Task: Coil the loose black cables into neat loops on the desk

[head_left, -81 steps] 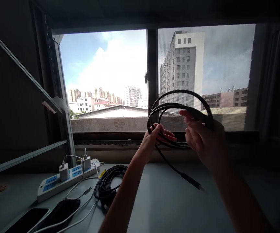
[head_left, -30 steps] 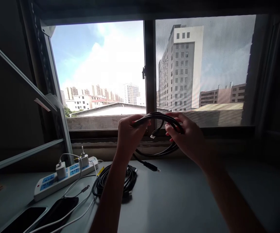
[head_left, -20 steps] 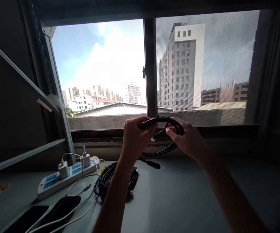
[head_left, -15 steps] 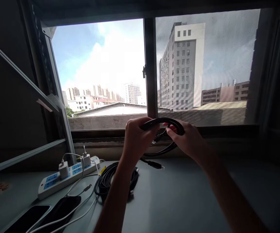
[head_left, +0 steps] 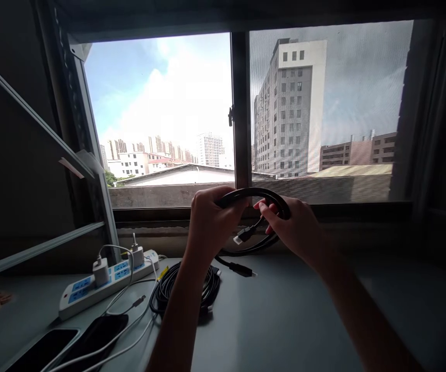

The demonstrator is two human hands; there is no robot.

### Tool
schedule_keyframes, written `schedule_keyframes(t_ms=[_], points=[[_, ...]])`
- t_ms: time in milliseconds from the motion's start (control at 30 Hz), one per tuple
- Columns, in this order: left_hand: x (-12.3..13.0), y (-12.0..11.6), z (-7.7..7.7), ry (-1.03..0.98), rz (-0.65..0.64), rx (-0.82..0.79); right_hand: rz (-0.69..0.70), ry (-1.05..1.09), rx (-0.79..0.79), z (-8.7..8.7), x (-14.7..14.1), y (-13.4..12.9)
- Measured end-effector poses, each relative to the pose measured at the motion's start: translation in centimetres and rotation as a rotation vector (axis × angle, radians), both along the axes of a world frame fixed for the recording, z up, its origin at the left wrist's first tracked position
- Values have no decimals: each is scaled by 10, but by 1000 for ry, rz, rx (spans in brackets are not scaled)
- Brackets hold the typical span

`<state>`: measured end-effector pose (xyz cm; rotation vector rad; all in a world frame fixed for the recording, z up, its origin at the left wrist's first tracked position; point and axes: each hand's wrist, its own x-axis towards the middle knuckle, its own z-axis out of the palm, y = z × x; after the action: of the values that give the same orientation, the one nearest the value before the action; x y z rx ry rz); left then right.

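A black HDMI cable point(head_left: 252, 192), wound into a loose loop, is held up above the table between my hands. My left hand point(head_left: 217, 217) is closed round the loop's left side. On the opposite side my right hand point(head_left: 290, 219) grips the coil, thumb and fingers pinching near the inner strand. One plug point(head_left: 244, 235) with a pale tip dangles inside the loop. The other plug point(head_left: 242, 269) hangs below, pointing right. Part of the coil is hidden behind my fingers.
A bundle of black cables point(head_left: 164, 287) lies left, partly behind my left forearm. Farther left are a white power strip point(head_left: 109, 281) with two chargers, white cords and two dark phones point(head_left: 99, 333). Behind the table point(head_left: 277, 320) stands a window point(head_left: 240, 113).
Both hands and the loop have shifted slightly left. The plug inside the loop now shows more fully, and the lower plug has moved left and a little down.
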<state>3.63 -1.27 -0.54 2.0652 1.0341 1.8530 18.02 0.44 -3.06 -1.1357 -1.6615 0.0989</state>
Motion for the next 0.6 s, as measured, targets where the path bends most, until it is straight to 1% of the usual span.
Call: schedule_keyframes(t_ms=[133, 367, 433, 600], points=[[-6, -1, 2, 11, 1, 6, 9, -3, -19, -1, -6, -3], [-18, 1, 4, -48, -54, -138, 68, -8, -40, -6, -16, -4], [-19, 1, 4, -70, -76, -164, 75, -6, -34, -5, -16, -6], [-14, -2, 5, -119, -91, -209, 39, 2, -40, 0, -12, -11]])
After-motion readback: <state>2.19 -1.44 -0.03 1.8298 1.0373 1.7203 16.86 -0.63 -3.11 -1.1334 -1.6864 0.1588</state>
